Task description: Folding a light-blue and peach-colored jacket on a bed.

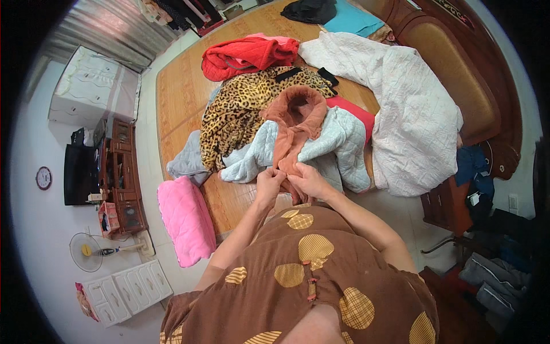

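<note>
In front of me on the bed lies a rust-coloured plush garment (278,112) with a thick rounded collar or hood, its front pieces running down towards my waist. A pale blue quilted garment (331,139) spreads to both sides of it; I cannot tell whether the two are joined. Pinched fingers of my left hand (269,185) hold the lower front edge of the rust cloth. Close beside it, my right hand (310,181) grips the same front, thumb on top. What lies between the fingertips is too small to make out.
Past the rust collar is a leopard-print plush garment (245,107), with a folded red quilted piece (240,58) beyond. A white quilt (417,112) covers the bed's right side. A pink quilted bundle (187,221) rests at the left edge of the wooden-patterned bed mat (180,94).
</note>
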The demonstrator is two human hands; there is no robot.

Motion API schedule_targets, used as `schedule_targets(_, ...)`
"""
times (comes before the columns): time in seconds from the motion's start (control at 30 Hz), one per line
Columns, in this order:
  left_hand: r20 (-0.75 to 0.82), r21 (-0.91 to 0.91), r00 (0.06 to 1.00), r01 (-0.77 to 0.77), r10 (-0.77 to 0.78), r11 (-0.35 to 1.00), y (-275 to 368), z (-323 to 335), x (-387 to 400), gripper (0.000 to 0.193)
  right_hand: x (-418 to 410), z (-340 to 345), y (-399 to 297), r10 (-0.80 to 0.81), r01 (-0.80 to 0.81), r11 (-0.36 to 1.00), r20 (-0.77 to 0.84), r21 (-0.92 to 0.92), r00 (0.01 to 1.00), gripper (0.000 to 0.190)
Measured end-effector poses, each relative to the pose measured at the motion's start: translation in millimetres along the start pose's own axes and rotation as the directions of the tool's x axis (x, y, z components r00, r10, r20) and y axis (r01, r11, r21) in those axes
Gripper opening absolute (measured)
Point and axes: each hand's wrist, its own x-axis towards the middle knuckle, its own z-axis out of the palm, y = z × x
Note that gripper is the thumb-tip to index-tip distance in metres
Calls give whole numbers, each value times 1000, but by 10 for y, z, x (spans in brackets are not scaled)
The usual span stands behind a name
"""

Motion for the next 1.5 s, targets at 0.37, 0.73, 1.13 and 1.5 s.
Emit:
schedule_targets(0.37,25,-60,999,34,-32,998,-69,-21,134,10,150,66,308,-264,244,954,-103,-172,959,28)
schedule_targets(0.73,54,-125,992,121,-115,985,-34,18,136,7,113,71,249,-194,165,970,-164,-178,967,28)
schedule_targets(1.13,-10,-142,1000,0,-2,990,-191,36,145,8,149,42,371,-315,302,943,-84,-141,945,28)
schedule_targets(1.5,70,-231,994,97,-83,968,-133,34,105,4,206,34,444,-327,300,938,-154,-174,932,28)
